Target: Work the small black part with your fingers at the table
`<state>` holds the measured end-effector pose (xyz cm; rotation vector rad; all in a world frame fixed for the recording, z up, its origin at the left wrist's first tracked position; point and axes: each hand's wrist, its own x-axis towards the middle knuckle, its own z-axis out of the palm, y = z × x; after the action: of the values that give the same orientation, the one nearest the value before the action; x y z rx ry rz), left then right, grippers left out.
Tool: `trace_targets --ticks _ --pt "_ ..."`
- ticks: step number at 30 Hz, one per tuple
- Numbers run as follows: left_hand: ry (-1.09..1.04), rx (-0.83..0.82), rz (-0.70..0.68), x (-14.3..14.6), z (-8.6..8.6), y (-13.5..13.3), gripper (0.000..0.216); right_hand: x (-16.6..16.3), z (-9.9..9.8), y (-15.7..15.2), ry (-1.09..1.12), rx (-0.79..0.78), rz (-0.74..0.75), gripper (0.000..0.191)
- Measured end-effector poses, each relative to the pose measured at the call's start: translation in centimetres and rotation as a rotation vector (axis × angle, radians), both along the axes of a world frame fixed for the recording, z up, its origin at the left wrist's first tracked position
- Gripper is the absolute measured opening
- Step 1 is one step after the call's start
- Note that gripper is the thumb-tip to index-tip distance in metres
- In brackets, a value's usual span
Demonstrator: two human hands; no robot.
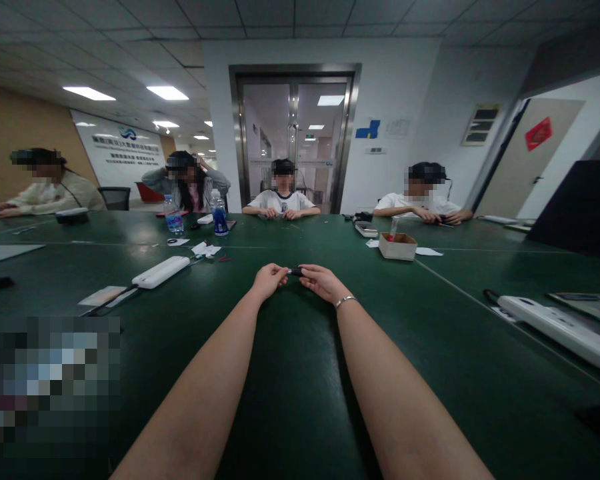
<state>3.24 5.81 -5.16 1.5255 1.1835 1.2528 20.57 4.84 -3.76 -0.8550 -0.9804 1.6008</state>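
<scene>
Here are my bare forearms, reaching out over the green tabletop (293, 393), a silver bracelet (347, 301) on my right wrist, and out at the end, the action: my left hand (269, 283) and my right hand (322, 283) face each other, fingertips pinching a small black object (296, 272) between them! It lies straight ahead of me, its long axis running left to right, one end in each pinch; neither hand is clearly nearer, though my right seems to cover more of the dark part, and a paler bit shows by my left. What exactly it is, too small to tell. Beyond, a cardboard box (398, 247) sits ahead right, a blue-labelled bottle (220, 217) ahead left, and a person (283, 200) faces me before glass doors (320, 140).
</scene>
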Motion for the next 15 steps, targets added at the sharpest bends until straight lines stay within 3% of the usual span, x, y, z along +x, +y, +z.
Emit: trace_targets --ticks 15 --pt "0.027 -0.010 0.010 0.11 0.66 -0.62 0.024 0.11 -0.28 0.24 0.008 0.014 0.014 0.015"
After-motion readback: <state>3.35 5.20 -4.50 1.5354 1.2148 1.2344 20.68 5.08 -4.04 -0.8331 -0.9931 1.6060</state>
